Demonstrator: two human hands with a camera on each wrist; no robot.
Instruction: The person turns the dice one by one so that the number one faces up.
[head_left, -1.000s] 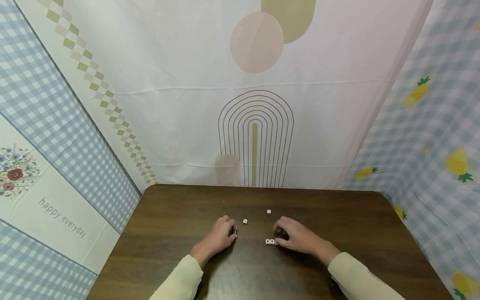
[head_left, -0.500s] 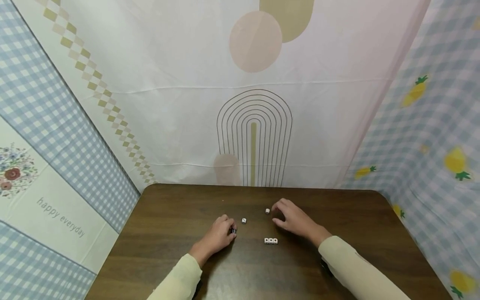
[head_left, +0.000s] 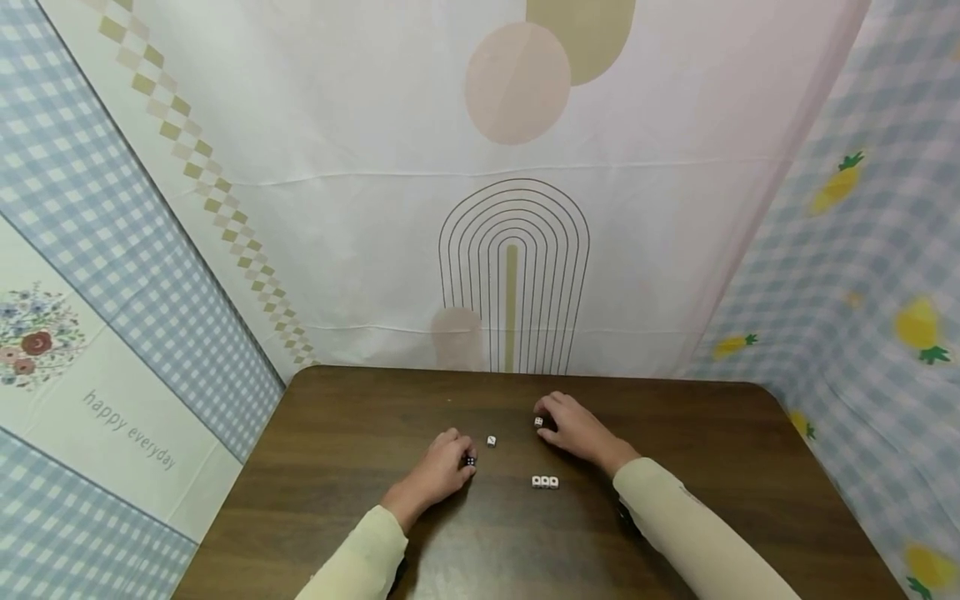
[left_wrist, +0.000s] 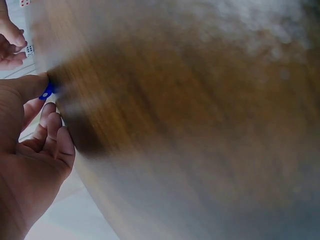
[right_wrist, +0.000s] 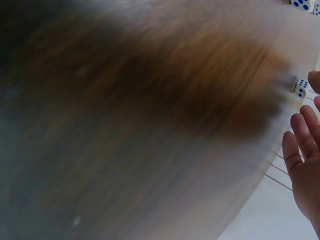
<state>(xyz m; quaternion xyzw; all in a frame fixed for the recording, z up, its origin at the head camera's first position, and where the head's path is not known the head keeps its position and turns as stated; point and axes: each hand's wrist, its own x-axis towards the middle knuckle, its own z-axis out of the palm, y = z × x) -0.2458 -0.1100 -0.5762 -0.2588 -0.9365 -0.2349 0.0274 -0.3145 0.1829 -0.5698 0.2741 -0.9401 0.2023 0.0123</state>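
My left hand [head_left: 441,468] pinches a dark blue die [head_left: 471,461] between thumb and fingers, low over the table. In the left wrist view, part of that blue die [left_wrist: 46,91] shows at the fingertips of the left hand [left_wrist: 35,150]. Farther back, my right hand [head_left: 577,427] has its thumb and forefinger on either side of a white die [head_left: 538,422] on the table. The right wrist view shows this white die [right_wrist: 301,88] just beyond the fingertips of the right hand [right_wrist: 307,150], a narrow gap between them. Another white die [head_left: 491,442] lies between the hands.
A row of three white dice [head_left: 545,482] stands side by side nearer the person on the brown wooden table [head_left: 495,550]. Behind the table's far edge hangs a pale patterned cloth [head_left: 360,250], with checked cloths at both sides.
My right hand has left the row of three dice and moved away from the person and leftward to the far white die. The left hand keeps its place with the blue die.
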